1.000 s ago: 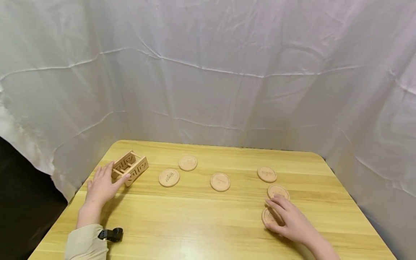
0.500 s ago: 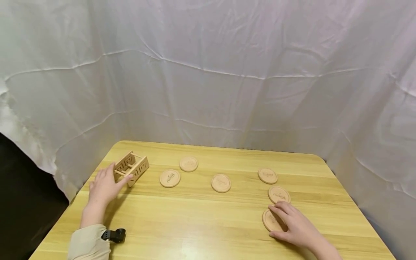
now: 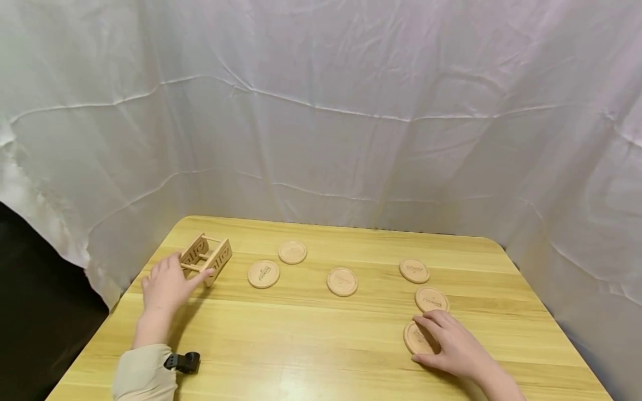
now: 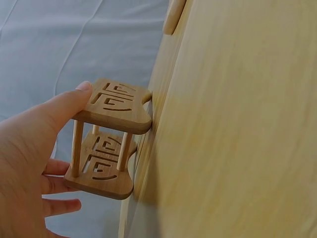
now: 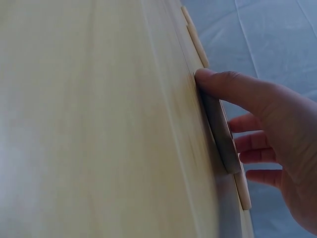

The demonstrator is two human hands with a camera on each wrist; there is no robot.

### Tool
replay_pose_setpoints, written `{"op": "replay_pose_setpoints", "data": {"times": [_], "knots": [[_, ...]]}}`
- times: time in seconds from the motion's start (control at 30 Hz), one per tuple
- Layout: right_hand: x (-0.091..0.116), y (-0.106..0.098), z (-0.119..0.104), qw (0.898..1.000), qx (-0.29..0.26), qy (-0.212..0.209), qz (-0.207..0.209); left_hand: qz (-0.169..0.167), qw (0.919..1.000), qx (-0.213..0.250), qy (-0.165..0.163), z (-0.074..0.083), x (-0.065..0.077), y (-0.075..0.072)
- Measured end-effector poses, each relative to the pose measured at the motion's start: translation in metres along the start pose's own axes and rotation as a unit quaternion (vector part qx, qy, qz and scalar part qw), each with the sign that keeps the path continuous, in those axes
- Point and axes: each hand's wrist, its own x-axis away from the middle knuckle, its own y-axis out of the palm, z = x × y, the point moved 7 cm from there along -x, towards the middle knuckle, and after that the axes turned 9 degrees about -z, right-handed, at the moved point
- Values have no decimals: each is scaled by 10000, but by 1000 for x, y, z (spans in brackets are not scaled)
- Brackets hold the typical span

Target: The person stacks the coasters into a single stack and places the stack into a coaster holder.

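A small wooden coaster rack (image 3: 219, 262) with cut-out side panels and round crossbars sits at the table's left. My left hand (image 3: 166, 284) grips its near end; in the left wrist view the thumb (image 4: 74, 101) lies on one panel, while other fingers reach toward the opposite panel. On the right, my right hand (image 3: 453, 345) holds the nearest round wooden coaster (image 3: 417, 340) by its rim, thumb at the near side and fingertips at the far side. That coaster (image 5: 218, 131) appears edge-on in the right wrist view, at the tabletop. Just beyond lies another coaster (image 3: 431, 299).
More engraved coasters lie flat: one coaster (image 3: 414, 270) at the back right, one (image 3: 343, 282) mid-table, and a pair by the rack, the nearer coaster (image 3: 263, 274) and farther coaster (image 3: 292, 252). A pale curtain (image 3: 321, 139) surrounds the wooden table (image 3: 301, 345).
My right hand's fingers have drawn back from the middle right-hand coaster and settled around the nearest one. My left wrist has shifted slightly right; the rack stays in about the same place.
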Motion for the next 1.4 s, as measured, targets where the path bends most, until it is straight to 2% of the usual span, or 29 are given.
{"op": "replay_pose_setpoints", "data": {"times": [0.4, 0.57, 0.67, 0.97, 1.4], "knots": [[-10, 2, -5, 9998, -36, -171, 21, 173, 9988, -385, -260, 7, 1, 4], [-15, 0, -8, 9996, -20, -262, 65, 352, 9984, -440, -74, 11, 0, 4], [-19, 0, -8, 9997, -38, -251, 55, 246, 9988, -408, 85, 14, -4, 6], [-33, -1, -16, 9996, -132, -244, -46, -462, 9979, -360, 285, 21, -8, 17], [-68, -4, -29, 9979, -187, -602, -179, -570, 9974, -302, 324, 23, -7, 21]]}}
